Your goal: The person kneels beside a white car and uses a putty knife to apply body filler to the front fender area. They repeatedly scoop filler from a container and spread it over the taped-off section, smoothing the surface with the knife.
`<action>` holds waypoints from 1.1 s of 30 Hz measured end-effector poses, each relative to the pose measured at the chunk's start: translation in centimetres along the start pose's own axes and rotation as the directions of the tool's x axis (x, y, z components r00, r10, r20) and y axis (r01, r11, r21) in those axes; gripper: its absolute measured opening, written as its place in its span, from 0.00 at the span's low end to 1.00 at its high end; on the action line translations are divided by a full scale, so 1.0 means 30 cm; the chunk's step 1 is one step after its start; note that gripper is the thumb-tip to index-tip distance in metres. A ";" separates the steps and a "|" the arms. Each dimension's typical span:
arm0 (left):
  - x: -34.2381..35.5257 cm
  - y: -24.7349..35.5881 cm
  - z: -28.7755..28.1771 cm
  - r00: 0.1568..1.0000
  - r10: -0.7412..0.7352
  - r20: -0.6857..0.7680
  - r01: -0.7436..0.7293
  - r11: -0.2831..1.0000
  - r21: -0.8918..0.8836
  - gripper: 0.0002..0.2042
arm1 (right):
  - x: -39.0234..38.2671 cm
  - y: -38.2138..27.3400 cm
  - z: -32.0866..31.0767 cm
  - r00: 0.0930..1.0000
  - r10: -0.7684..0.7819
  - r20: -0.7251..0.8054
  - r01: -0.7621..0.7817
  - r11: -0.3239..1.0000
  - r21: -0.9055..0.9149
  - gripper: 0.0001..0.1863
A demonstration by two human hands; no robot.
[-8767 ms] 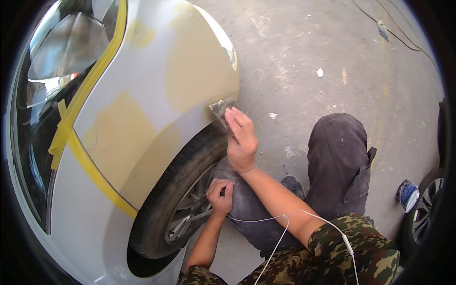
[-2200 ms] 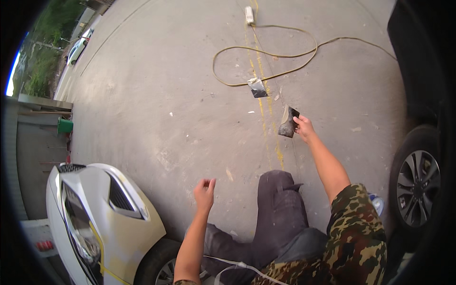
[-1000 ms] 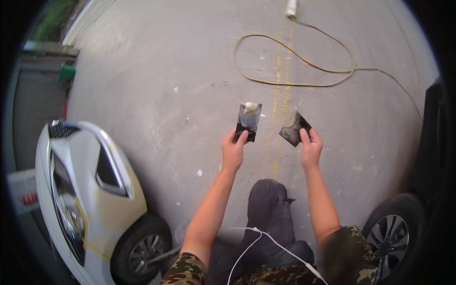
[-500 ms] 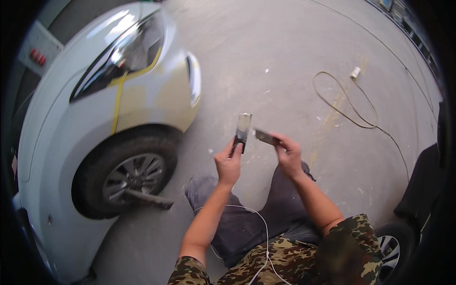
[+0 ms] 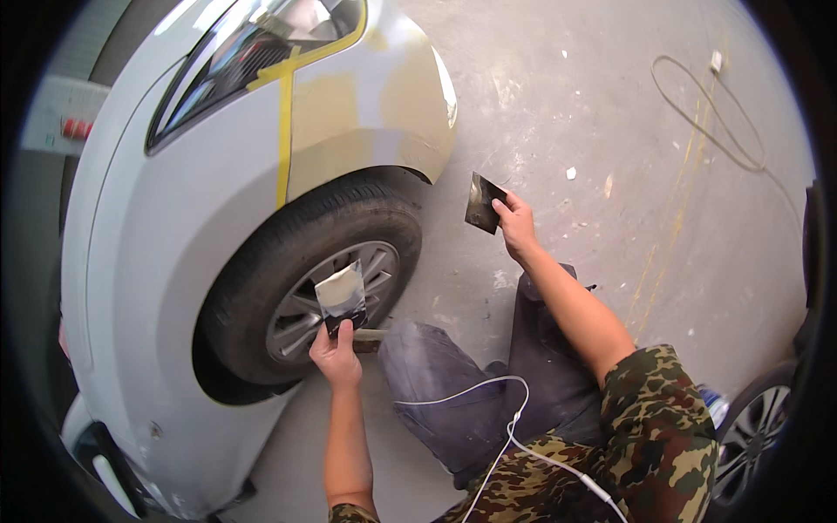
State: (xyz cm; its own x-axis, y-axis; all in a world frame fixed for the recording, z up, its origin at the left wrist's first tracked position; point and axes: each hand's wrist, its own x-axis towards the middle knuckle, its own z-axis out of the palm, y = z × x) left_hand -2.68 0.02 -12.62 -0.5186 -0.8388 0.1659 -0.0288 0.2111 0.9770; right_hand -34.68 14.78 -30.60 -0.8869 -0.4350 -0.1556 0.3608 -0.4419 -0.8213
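L hand point(image 5: 338, 356) pinches dark card point(image 5: 345, 315) w/ cream paste point(image 5: 339, 285) nr wheel point(image 5: 298, 307), R hand point(image 5: 516, 228) pinches dark plate point(image 5: 482, 204) nr bumper point(image 5: 422, 131).

Bright, diffuse light within a black, edge-bending fisheye rim
Glare on the clear plastic headlamp point(image 5: 253, 63), deep shadow behind the black rubber tyre point(image 5: 240, 301), both bare hands point(image 5: 336, 359) fairly crisp, the looped beige cable point(image 5: 751, 165) softer near the edge

Car point(image 5: 139, 261) at left, plate point(image 5: 343, 292) in left hand point(image 5: 339, 356) before its wheel point(image 5: 253, 301), another plate point(image 5: 481, 205) in right hand point(image 5: 516, 228), right of bumper point(image 5: 421, 122).
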 end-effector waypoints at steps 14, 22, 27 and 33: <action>0.227 0.249 0.086 0.979 0.184 0.087 -0.196 0.967 0.163 0.12 | 0.128 0.135 0.362 0.843 -0.354 -0.406 0.285 0.933 -0.222 0.19; 0.266 0.213 0.052 0.951 0.231 0.203 -0.270 0.944 0.189 0.17 | 0.074 0.154 0.374 0.812 -0.437 -0.386 0.297 0.880 -0.372 0.21; 0.267 0.215 0.045 0.946 0.236 0.221 -0.285 0.931 0.227 0.18 | 0.176 0.155 0.369 0.799 -0.427 -0.423 0.320 0.898 -0.302 0.21; 0.263 0.219 0.036 0.948 0.229 0.222 -0.285 0.921 0.267 0.17 | 0.075 0.217 0.422 0.839 -0.421 -0.346 0.306 0.889 -0.341 0.24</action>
State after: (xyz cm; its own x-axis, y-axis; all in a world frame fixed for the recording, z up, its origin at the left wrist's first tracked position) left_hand -7.89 -4.68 -5.04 -0.6882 -0.6351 0.3509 -0.1074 0.5674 0.8164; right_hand -30.68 1.00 -29.35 -0.9954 0.0926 0.0255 -0.0487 -0.2584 -0.9648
